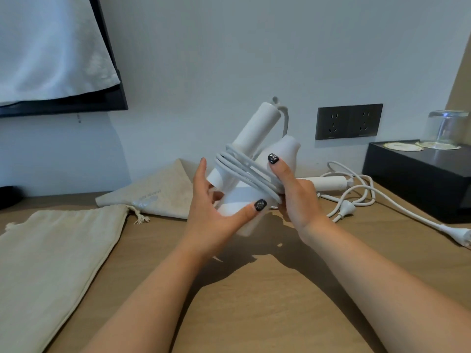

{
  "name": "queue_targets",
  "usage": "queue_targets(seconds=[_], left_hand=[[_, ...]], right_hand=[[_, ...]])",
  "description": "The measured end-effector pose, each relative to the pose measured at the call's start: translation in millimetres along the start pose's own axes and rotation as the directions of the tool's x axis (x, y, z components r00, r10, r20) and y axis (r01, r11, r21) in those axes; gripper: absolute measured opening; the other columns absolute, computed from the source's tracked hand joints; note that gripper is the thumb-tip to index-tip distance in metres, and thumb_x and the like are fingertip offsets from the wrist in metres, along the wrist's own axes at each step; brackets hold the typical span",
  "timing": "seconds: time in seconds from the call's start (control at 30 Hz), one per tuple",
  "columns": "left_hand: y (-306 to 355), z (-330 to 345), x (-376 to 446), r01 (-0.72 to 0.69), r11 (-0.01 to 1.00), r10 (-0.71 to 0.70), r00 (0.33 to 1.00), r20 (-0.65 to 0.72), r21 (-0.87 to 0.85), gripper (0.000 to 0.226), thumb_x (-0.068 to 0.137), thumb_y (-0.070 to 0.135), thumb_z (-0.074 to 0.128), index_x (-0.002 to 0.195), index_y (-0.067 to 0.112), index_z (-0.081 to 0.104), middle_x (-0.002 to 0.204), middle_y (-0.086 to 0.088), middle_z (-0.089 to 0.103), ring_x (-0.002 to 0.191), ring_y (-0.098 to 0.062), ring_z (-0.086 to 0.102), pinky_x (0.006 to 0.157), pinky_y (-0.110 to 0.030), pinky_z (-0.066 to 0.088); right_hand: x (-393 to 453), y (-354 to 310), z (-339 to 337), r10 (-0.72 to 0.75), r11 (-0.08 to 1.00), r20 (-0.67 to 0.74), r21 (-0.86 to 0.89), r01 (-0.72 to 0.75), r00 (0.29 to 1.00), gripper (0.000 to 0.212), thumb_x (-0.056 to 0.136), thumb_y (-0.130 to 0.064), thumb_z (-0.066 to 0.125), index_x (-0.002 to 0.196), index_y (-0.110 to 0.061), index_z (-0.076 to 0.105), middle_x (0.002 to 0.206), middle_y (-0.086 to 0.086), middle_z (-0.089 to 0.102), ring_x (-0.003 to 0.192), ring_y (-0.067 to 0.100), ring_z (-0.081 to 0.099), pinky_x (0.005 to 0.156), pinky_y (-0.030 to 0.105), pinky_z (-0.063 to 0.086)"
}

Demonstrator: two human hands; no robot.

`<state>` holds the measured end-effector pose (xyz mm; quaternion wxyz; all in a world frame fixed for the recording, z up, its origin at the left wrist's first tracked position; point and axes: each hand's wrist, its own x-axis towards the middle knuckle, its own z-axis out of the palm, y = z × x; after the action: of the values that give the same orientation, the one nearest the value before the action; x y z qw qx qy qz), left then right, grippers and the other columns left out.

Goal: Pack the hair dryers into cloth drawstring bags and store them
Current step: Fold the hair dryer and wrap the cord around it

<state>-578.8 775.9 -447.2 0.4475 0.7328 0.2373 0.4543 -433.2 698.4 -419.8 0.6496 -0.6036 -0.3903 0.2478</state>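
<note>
Both our hands grip one white hair dryer [244, 200] above the desk [254, 301]: left hand [216, 215] curled round its body, right hand [293, 192] pinching the wound cord [244, 169]; drawstring bag [51, 250] at nine o'clock.

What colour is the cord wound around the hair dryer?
White, like the hair dryer itself; the cord shows best in the head view.

Faint print on the folded cloth bag [163, 192] is too blurred to read.
</note>
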Motion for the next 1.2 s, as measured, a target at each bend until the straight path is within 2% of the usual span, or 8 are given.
queue_targets(seconds=[0.2, 0.4, 0.53, 0.73, 0.87, 0.93, 1.03, 1.2], left_hand=[[7.4, 4.5, -4.6, 0.533, 0.708, -0.329, 0.829, 0.452, -0.464, 0.098, 0.050, 0.059, 0.087, 0.128, 0.008, 0.056, 0.111, -0.019, 0.066, 0.097, -0.035, 0.069, 0.074, -0.042, 0.059], [3.9, -6.6, -6.2, 0.635, 0.446, -0.178, 0.753, 0.633, -0.630, 0.105, 0.043, 0.040, 0.098, 0.133, 0.008, 0.053, 0.123, -0.025, 0.059, 0.096, -0.035, 0.068, 0.071, -0.041, 0.062], [8.5, -8.1, -4.9, 0.662, 0.392, -0.167, 0.734, 0.658, -0.639, 0.112, 0.042, 0.068, 0.084, 0.133, 0.011, 0.057, 0.122, -0.024, 0.062, 0.098, -0.038, 0.068, 0.066, -0.043, 0.062], [14.9, 4.0, -4.3, 0.560, 0.494, -0.404, 0.825, 0.395, -0.665, 0.056, 0.085, 0.051, 0.054, 0.117, 0.005, 0.059, 0.086, -0.020, 0.068, 0.064, -0.028, 0.068, 0.043, -0.026, 0.056], [16.2, 2.8, 3.1, 0.407, 0.574, -0.428, 0.889, 0.163, -0.711, 0.044, 0.091, 0.042, 0.056, 0.118, 0.007, 0.057, 0.080, -0.016, 0.072, 0.066, -0.028, 0.069, 0.047, -0.026, 0.057], [15.9, 2.7, 6.3, 0.343, 0.635, -0.418, 0.906, 0.065, -0.692, 0.041, 0.095, 0.040, 0.054, 0.123, 0.010, 0.055, 0.084, -0.015, 0.070, 0.066, -0.027, 0.068, 0.049, -0.027, 0.056], [12.8, 1.8, 11.2, 0.220, 0.752, -0.373, 0.919, -0.127, -0.621, 0.025, 0.098, 0.035, 0.051, 0.113, 0.016, 0.056, 0.100, -0.014, 0.062, 0.075, -0.027, 0.066, 0.057, -0.032, 0.057], [3.1, -10.0, 15.5, 0.018, 0.961, -0.144, 0.883, -0.447, -0.275, 0.016, 0.093, 0.037, 0.061, 0.106, 0.029, 0.057, 0.102, 0.009, 0.058, 0.098, -0.015, 0.062, 0.075, -0.039, 0.058]], right_hand=[[-1.2, 0.9, -0.8, -0.149, 0.965, -0.015, 0.217, 0.149, 0.989, 0.045, 0.069, -0.061, 0.060, 0.044, -0.024, 0.053, 0.039, -0.013, 0.038, 0.039, 0.003, 0.034, 0.042, 0.016, 0.028], [-0.8, 3.5, -5.1, -0.332, 0.927, 0.092, 0.216, 0.306, 0.939, 0.044, 0.070, -0.061, 0.059, 0.041, -0.027, 0.056, 0.039, -0.013, 0.043, 0.041, -0.001, 0.043, 0.044, 0.008, 0.032], [2.9, 5.9, -8.7, -0.352, 0.917, 0.122, 0.245, 0.316, 0.928, 0.061, 0.048, -0.090, 0.058, 0.055, -0.029, 0.059, 0.043, -0.014, 0.047, 0.045, -0.003, 0.046, 0.046, 0.007, 0.034], [9.5, 10.4, -8.8, -0.284, 0.958, 0.182, 0.007, 0.287, 0.941, 0.108, 0.044, -0.100, 0.046, 0.073, 0.003, 0.054, 0.053, -0.008, 0.047, 0.051, 0.004, 0.044, 0.056, 0.018, 0.035], [16.2, 9.1, -8.4, -0.229, 0.927, 0.134, -0.273, 0.258, 0.964, 0.079, 0.069, -0.092, 0.027, 0.056, -0.016, 0.041, 0.046, -0.005, 0.035, 0.040, 0.005, 0.030, 0.054, 0.025, 0.028], [18.2, 10.5, -8.8, -0.195, 0.926, 0.142, -0.301, 0.230, 0.970, 0.067, 0.078, -0.079, 0.026, 0.053, -0.021, 0.050, 0.044, -0.005, 0.038, 0.037, 0.004, 0.033, 0.054, 0.027, 0.028], [16.0, 6.9, -7.7, -0.117, 0.932, 0.178, -0.320, 0.170, 0.977, 0.091, 0.074, -0.080, 0.019, 0.078, -0.004, 0.068, 0.048, -0.001, 0.044, 0.040, 0.006, 0.036, 0.056, 0.028, 0.032], [6.0, 0.5, 2.7, 0.006, 0.973, 0.284, -0.221, 0.060, 0.959, 0.102, 0.068, -0.091, 0.015, 0.081, -0.002, 0.063, 0.063, 0.010, 0.039, 0.047, 0.013, 0.029, 0.051, 0.026, 0.029]])
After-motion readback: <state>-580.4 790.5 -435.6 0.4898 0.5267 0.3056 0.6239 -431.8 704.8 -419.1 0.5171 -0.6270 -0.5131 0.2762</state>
